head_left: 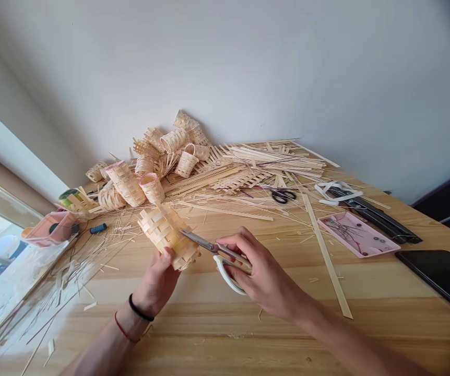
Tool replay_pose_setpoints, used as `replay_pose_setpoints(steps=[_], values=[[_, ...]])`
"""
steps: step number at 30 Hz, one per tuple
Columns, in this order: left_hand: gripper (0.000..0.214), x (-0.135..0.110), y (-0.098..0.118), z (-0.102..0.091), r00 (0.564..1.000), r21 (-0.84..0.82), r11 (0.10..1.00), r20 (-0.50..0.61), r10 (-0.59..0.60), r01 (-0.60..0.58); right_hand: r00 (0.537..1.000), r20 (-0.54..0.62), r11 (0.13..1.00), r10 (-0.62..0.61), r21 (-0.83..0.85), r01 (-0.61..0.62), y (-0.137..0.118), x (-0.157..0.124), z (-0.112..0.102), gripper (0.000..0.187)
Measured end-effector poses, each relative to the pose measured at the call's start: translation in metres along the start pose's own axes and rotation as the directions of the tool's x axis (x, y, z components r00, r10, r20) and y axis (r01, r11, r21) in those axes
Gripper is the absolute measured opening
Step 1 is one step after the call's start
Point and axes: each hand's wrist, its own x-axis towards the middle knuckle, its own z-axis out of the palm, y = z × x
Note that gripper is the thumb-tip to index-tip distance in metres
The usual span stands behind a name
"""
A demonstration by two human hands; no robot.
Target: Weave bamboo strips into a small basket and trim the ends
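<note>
A small woven basket (162, 230) of pale wood strips lies tilted in my left hand (158, 279), thumb on its near side and the other fingers mostly hidden behind it. My right hand (254, 269) grips a pair of scissors (225, 256) with white handles, the fingers in the loops. The scissor blades point left and their tips touch or overlap the basket's side; whether a strip lies between them I cannot tell.
Several woven baskets (125, 183) are heaped at the back left, beside piled wood strips (275, 159). Black scissors (283, 195) lie behind my right hand. Rightward are a pink tray (360, 235) with pins, a black phone (436, 274) and a long strip (329, 256).
</note>
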Motion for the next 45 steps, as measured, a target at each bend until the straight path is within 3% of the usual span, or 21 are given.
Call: replay_pose_setpoints(steps=[6, 13, 20, 26, 35, 45], values=[[0.045, -0.001, 0.01, 0.007, 0.998, -0.057, 0.996, -0.004, -0.064, 0.064, 0.999, -0.043, 0.998, 0.001, -0.057, -0.003, -0.003, 0.001, -0.002, 0.022], [0.062, 0.0, 0.011, 0.006, 0.998, -0.016, 0.999, -0.048, -0.035, 0.034, 0.998, -0.064, 0.998, 0.004, -0.067, -0.008, -0.004, 0.001, -0.001, 0.022], [0.064, 0.0, 0.012, 0.005, 0.997, 0.008, 1.0, -0.066, -0.029, 0.03, 0.991, 0.041, 0.985, 0.13, 0.11, -0.134, -0.008, 0.003, -0.004, 0.019], [0.062, 0.0, 0.009, 0.001, 1.0, 0.044, 0.999, -0.028, -0.012, 0.013, 0.976, 0.083, 0.967, 0.203, 0.139, -0.213, -0.011, 0.003, -0.004, 0.041], [0.066, 0.001, 0.007, 0.005, 0.998, 0.057, 0.998, -0.056, 0.03, -0.027, 0.952, 0.132, 0.928, 0.276, 0.222, -0.3, -0.002, 0.005, -0.003, 0.034], [0.055, 0.0, 0.008, 0.005, 0.996, 0.069, 0.997, -0.084, 0.02, -0.014, 0.921, 0.219, 0.846, 0.322, 0.369, -0.384, -0.004, 0.008, -0.007, 0.032]])
